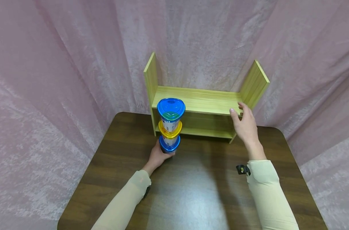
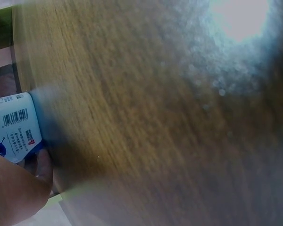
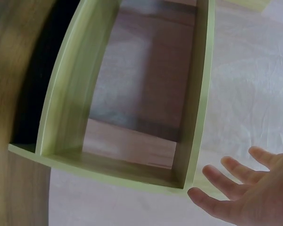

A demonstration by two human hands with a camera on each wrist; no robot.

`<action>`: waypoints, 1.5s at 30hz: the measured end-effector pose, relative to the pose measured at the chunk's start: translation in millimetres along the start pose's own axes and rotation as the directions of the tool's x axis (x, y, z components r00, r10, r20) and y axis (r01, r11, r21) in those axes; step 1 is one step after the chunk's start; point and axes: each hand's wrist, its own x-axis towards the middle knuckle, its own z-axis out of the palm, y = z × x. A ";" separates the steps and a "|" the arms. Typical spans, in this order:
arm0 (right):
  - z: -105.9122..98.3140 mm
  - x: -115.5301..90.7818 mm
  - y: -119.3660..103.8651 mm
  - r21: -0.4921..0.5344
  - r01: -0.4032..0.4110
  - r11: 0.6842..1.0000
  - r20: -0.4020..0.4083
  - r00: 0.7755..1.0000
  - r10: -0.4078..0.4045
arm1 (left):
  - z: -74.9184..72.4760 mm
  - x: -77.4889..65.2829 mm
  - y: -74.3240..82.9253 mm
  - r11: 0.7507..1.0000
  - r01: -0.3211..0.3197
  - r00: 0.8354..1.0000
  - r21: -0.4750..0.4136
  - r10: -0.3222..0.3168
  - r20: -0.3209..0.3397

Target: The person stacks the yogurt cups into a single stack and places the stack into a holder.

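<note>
Three lidded plastic canisters stand stacked in front of the shelf's left end in the head view. The top canister (image 1: 171,109) has a blue lid, the middle canister (image 1: 170,129) a yellow one, and the bottom canister (image 1: 169,146) a blue one. My left hand (image 1: 157,156) grips the bottom canister low down, fingers curled round it. A white label with a barcode shows on that canister (image 2: 20,126) in the left wrist view. At the right end of the wooden shelf (image 1: 200,99), my right hand (image 1: 245,125) has its fingers spread, holding nothing; whether it touches the shelf is unclear.
The two-tier shelf, with a raised left side panel (image 1: 151,80) and right side panel (image 1: 253,84), stands at the back of the brown wooden table (image 1: 197,179). Pink curtains (image 1: 206,41) hang behind and at both sides. Light glares off the tabletop's middle.
</note>
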 end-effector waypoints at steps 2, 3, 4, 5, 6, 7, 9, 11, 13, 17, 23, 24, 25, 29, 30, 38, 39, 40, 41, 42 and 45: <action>-2.3 0.0 1.3 0.001 -0.004 1.000 -0.008 1.000 0.004 | -0.1 -0.6 0.5 1.000 0.002 1.000 -0.001 -0.002 0.000; -3.4 0.0 1.7 0.001 -0.007 1.000 -0.013 1.000 0.007 | -0.2 -0.8 0.8 1.000 0.004 1.000 -0.003 -0.004 0.001; -4.3 0.0 2.3 0.002 -0.008 1.000 -0.015 1.000 0.008 | -0.4 -0.8 1.0 1.000 0.006 1.000 -0.003 -0.006 0.002; -5.2 0.0 2.7 0.002 -0.010 1.000 -0.017 1.000 0.010 | -0.6 -0.9 1.3 1.000 0.007 1.000 -0.007 -0.007 0.003; -5.8 0.0 3.4 0.002 -0.012 1.000 -0.019 1.000 0.012 | -0.9 -1.2 1.7 1.000 0.009 1.000 -0.011 -0.009 0.002; -6.4 -0.2 4.0 0.004 -0.014 1.000 -0.022 1.000 0.014 | -1.2 -1.3 2.1 1.000 0.008 1.000 -0.016 -0.008 0.002; -7.2 -0.4 5.7 0.005 -0.015 1.000 -0.028 0.999 0.015 | -1.8 -1.6 2.5 1.000 0.008 1.000 -0.023 -0.008 0.002; -7.9 -0.7 7.6 0.009 -0.016 1.000 -0.034 0.999 0.016 | -2.1 -1.7 2.5 1.000 0.004 1.000 -0.026 -0.004 0.003; -8.9 -0.8 9.7 0.014 -0.018 1.000 -0.041 0.999 0.018 | -2.1 -1.7 2.4 1.000 0.000 1.000 -0.025 0.000 0.002; -12.2 -0.8 13.1 0.024 -0.026 0.999 -0.050 0.998 0.027 | -1.2 -0.9 0.8 1.000 -0.006 1.000 -0.017 0.006 -0.002; -17.8 -1.5 16.8 0.036 -0.036 0.999 -0.089 0.995 0.039 | 0.3 0.0 -0.8 1.000 -0.022 1.000 -0.007 0.022 -0.006; -18.7 -1.6 17.6 0.039 -0.036 0.999 -0.095 0.995 0.040 | 0.4 -0.2 -0.4 1.000 -0.024 1.000 -0.007 0.024 -0.006; -19.4 -1.8 18.0 0.042 -0.036 0.998 -0.099 0.994 0.040 | 0.4 -0.5 -0.2 1.000 -0.023 1.000 -0.006 0.023 -0.005; -22.0 -1.8 20.4 0.045 -0.052 0.998 -0.113 0.992 0.057 | -0.1 -1.7 0.7 1.000 -0.009 1.000 -0.012 0.009 0.005; -22.5 -1.6 21.1 0.047 -0.056 0.997 -0.120 0.991 0.061 | -0.2 -1.6 0.2 1.000 -0.005 1.000 -0.012 0.005 0.007; -26.7 1.7 25.4 0.059 -0.092 0.994 -0.196 0.975 0.102 | 0.0 0.2 -2.8 1.000 -0.004 1.000 -0.013 0.004 0.010; -27.1 2.7 26.1 0.059 -0.100 0.993 -0.205 0.973 0.110 | 0.0 0.4 -2.8 1.000 -0.006 1.000 -0.014 0.006 0.010; -27.6 3.5 26.7 0.060 -0.107 0.992 -0.212 0.970 0.118 | -0.1 0.4 -2.8 1.000 -0.007 1.000 -0.016 0.007 0.010; -27.9 4.4 27.4 0.062 -0.113 0.992 -0.220 0.968 0.124 | -0.2 0.4 -2.6 1.000 -0.006 1.000 -0.013 0.006 0.012; -28.1 5.3 28.3 0.063 -0.115 0.991 -0.226 0.966 0.127 | -0.3 0.4 -2.4 1.000 -0.005 1.000 -0.011 0.005 0.013; -27.8 9.0 30.7 0.065 -0.122 0.990 -0.253 0.958 0.135 | -1.0 -0.2 -1.8 1.000 0.003 1.000 -0.007 -0.002 0.016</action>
